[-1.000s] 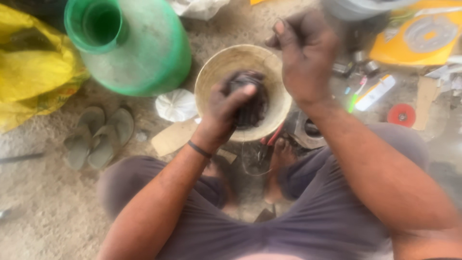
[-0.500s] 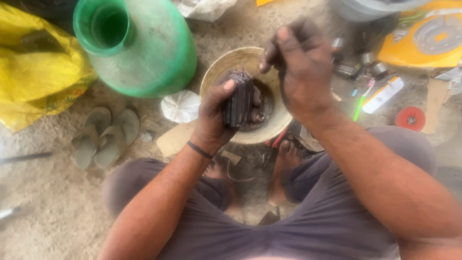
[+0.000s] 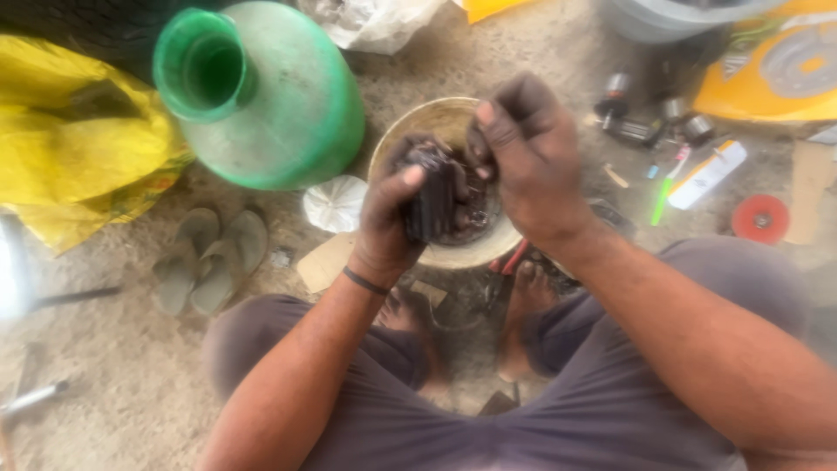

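My left hand (image 3: 394,218) grips a dark, greasy ribbed cylinder (image 3: 433,202), some kind of motor part, held over a cream bowl (image 3: 410,126) on the ground. My right hand (image 3: 527,157) hovers just right of it, fingers curled, with the fingertips touching the part's upper side. Whether the right hand pinches anything small is hidden by blur. Both hands are smeared with black grease. A thin dark band circles my left wrist.
A big green plastic jug (image 3: 261,96) stands at upper left beside a yellow bag (image 3: 78,148). A pair of sandals (image 3: 209,257) lies left. Small metal parts (image 3: 641,122), a green-handled toothbrush (image 3: 667,187), a red disc (image 3: 760,218) and a yellow tray (image 3: 785,70) sit at right.
My right hand came down from above the bowl to meet the dark part. My left hand turned the part upright and lifted it slightly.
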